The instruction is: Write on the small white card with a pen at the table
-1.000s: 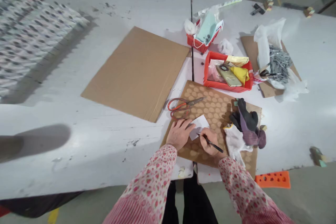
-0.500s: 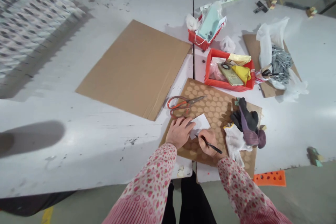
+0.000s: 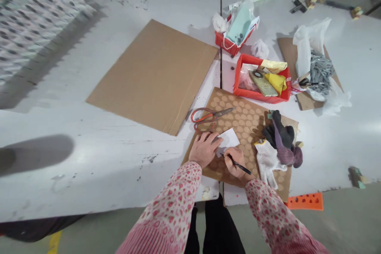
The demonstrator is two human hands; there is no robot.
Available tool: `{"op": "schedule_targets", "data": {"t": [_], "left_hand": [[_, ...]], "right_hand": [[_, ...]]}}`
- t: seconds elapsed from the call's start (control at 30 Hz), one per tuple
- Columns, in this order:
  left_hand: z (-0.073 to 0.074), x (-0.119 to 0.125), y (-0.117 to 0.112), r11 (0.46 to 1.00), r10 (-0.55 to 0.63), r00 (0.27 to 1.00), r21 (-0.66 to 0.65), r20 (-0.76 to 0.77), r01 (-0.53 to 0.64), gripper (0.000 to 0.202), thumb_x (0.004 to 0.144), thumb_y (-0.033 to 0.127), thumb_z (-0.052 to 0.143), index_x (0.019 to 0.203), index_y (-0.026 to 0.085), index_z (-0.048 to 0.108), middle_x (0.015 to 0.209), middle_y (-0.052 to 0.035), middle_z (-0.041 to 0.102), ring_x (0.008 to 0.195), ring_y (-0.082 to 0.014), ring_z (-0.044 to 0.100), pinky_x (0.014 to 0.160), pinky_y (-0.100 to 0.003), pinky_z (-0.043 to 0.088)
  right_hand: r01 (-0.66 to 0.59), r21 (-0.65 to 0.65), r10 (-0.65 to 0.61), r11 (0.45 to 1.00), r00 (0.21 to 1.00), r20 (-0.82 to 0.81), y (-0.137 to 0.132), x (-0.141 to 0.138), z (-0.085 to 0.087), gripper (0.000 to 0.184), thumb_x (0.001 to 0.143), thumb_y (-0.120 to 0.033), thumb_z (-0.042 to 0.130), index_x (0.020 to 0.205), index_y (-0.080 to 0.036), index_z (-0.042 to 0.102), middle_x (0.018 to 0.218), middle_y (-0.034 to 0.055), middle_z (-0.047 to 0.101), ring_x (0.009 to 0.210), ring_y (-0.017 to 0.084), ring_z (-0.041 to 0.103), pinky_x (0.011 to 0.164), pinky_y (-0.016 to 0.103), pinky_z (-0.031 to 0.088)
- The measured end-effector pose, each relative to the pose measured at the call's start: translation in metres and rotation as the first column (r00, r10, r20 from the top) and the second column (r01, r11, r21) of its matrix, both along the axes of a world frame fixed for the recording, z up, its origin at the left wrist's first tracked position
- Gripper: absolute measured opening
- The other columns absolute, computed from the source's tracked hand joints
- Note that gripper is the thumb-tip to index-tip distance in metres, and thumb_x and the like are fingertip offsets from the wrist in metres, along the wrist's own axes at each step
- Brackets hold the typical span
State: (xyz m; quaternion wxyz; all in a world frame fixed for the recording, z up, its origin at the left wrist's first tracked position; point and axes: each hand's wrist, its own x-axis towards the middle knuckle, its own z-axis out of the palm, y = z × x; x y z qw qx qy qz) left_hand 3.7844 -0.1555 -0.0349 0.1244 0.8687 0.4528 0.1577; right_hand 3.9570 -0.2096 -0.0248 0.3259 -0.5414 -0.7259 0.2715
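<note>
A small white sheet of paper [image 3: 229,138] lies on a cardboard sheet printed with pale dots [image 3: 228,101]. My left hand [image 3: 204,149] rests flat on the paper's left edge, fingers stretched forward. A black pen [image 3: 241,167] is gripped in my right hand [image 3: 235,161], its tip at the paper's lower edge. Just beyond my left hand, orange-handled scissors [image 3: 210,118] lie with their blades pointing right. To the right of my right hand are a white work glove [image 3: 267,162] and dark purple-black gloves [image 3: 282,139].
A plain cardboard sheet [image 3: 154,75] lies to the left. Behind the dotted board stand a red bin [image 3: 253,94] with a phone and yellow cloth, and another red bin [image 3: 229,47] with masks. At right, a plastic bag [image 3: 302,43] holds grey metal pieces [image 3: 321,71].
The view has shifted very slightly. My left hand stays on the paper and my right hand keeps the pen at nearly the same spot.
</note>
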Motion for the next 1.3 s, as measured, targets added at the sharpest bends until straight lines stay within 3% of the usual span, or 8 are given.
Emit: {"op": "schedule_targets", "data": {"t": [0.73, 1.07, 1.3], "left_hand": [[0.0029, 0.0002, -0.0002, 1.000, -0.003, 1.000, -0.014, -0.003, 0.003, 0.026, 0.090, 0.029, 0.051, 0.114, 0.032, 0.061, 0.128, 0.0028, 0.060, 0.111, -0.0213, 0.048, 0.086, -0.040, 0.041], [0.0037, -0.0001, 0.0000, 1.000, -0.002, 1.000, 0.001, -0.003, 0.002, 0.025, 0.092, 0.031, 0.048, 0.113, 0.032, 0.062, 0.127, 0.0024, 0.060, 0.109, -0.0210, 0.048, 0.085, -0.040, 0.041], [0.0026, -0.0010, -0.0007, 1.000, -0.001, 1.000, 0.010, -0.005, 0.001, 0.025, 0.092, 0.031, 0.049, 0.114, 0.032, 0.061, 0.128, 0.0035, 0.060, 0.110, -0.0209, 0.047, 0.085, -0.040, 0.040]], "right_hand": [[-0.007, 0.015, 0.006, 1.000, 0.997, 0.078, -0.0002, -0.0008, -0.0033, 0.018, 0.089, -0.022, 0.039, 0.074, -0.020, 0.048, 0.063, 0.0003, 0.053, 0.060, 0.012, 0.049, 0.057, 0.025, 0.036], [0.004, 0.019, -0.005, 1.000, 0.999, 0.037, -0.0015, -0.0011, -0.0076, 0.020, 0.091, -0.024, 0.038, 0.074, -0.020, 0.048, 0.063, 0.0000, 0.052, 0.060, 0.012, 0.048, 0.059, 0.025, 0.036], [0.001, -0.028, -0.002, 1.000, 1.000, -0.010, 0.0000, -0.0006, 0.0010, 0.022, 0.091, -0.026, 0.039, 0.073, -0.020, 0.049, 0.062, 0.0001, 0.053, 0.059, 0.012, 0.049, 0.056, 0.025, 0.036]]}}
